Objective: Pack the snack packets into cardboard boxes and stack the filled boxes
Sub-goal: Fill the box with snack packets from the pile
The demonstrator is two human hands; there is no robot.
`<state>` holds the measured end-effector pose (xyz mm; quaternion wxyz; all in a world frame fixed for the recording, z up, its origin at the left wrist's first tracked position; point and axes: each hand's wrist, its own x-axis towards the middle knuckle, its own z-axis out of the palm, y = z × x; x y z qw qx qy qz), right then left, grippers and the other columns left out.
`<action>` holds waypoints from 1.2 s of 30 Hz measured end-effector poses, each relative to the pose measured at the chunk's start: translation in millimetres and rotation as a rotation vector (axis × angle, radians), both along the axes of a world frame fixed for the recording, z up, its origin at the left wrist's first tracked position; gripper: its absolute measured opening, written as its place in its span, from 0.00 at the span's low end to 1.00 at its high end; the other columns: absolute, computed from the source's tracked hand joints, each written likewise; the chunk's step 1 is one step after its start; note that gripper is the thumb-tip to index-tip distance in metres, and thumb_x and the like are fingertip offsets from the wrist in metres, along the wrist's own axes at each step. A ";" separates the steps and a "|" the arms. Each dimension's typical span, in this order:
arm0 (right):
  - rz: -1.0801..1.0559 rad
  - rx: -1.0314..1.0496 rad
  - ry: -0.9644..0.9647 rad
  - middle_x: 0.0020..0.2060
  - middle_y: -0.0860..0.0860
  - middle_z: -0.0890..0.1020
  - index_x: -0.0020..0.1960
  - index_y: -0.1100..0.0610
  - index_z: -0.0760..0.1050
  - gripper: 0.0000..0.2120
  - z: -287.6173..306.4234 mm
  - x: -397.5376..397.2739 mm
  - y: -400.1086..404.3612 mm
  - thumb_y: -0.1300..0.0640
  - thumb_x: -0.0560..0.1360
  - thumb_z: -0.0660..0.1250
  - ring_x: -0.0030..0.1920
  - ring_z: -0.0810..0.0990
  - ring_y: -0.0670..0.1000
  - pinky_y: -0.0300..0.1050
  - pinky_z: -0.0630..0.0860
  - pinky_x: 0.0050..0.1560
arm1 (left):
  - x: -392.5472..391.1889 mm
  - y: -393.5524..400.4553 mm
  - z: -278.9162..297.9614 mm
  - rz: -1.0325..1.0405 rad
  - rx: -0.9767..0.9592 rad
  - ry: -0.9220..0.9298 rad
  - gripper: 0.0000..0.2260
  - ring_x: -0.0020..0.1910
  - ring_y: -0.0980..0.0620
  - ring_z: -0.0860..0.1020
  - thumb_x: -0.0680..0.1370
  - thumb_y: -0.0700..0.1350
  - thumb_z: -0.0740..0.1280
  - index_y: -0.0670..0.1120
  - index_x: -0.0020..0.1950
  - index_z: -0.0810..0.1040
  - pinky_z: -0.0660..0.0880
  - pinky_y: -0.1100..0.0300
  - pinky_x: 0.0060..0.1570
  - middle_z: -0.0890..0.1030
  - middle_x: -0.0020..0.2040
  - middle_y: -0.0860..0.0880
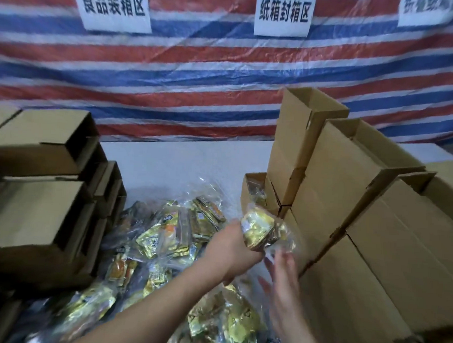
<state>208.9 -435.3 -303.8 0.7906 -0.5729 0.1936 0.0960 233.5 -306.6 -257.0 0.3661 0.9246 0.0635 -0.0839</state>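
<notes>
The left hand (232, 247) reaches in from the near left and grips a gold packet (261, 229) in clear wrap, lifting it above the heap; its fingers are hidden behind the packet but closed round it. The right hand (282, 284) is just below and to the right, blurred, with its fingers straight and spread, touching the loose wrap hanging under the packet.

The packet is held just in front of a small open box (248, 190) at the centre right, which already has gold packets inside. Right of that box stand tall open boxes (324, 181), upright with their flaps up, and more closed boxes (388, 263) lie stacked at the near right.

A heap of packets (164, 236), gold, orange and black in clear bags, covers the white surface (184, 161) from the middle to the near edge. On the left is a stack of boxes (35, 187) lying on their sides with open ends facing right.

Behind hangs a red, white and blue striped tarp (199, 73) with three white signs (113, 5) bearing Chinese characters.
</notes>
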 end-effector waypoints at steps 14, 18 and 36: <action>0.088 0.597 0.024 0.58 0.58 0.83 0.64 0.53 0.81 0.29 50.6 -31.1 79.7 0.33 0.76 0.59 0.54 0.84 0.61 0.60 0.80 0.55 | -104.3 101.5 47.4 0.236 -0.157 -0.146 0.32 0.74 0.48 0.66 0.80 0.61 0.61 0.45 0.79 0.61 0.63 0.46 0.74 0.67 0.76 0.47; 0.128 0.634 0.022 0.61 0.61 0.82 0.63 0.54 0.81 0.31 48.9 -45.1 86.9 0.31 0.74 0.62 0.60 0.81 0.65 0.64 0.76 0.62 | -122.6 106.6 35.0 0.279 -0.618 -0.079 0.18 0.38 0.51 0.73 0.83 0.53 0.62 0.38 0.51 0.78 0.74 0.57 0.42 0.73 0.42 0.44; 0.295 0.727 -0.112 0.62 0.62 0.80 0.70 0.57 0.76 0.35 57.7 -63.7 85.3 0.37 0.69 0.71 0.59 0.81 0.63 0.60 0.79 0.57 | -136.6 95.4 24.8 0.279 -0.505 -0.100 0.23 0.44 0.58 0.81 0.82 0.61 0.59 0.49 0.72 0.70 0.77 0.64 0.33 0.80 0.52 0.54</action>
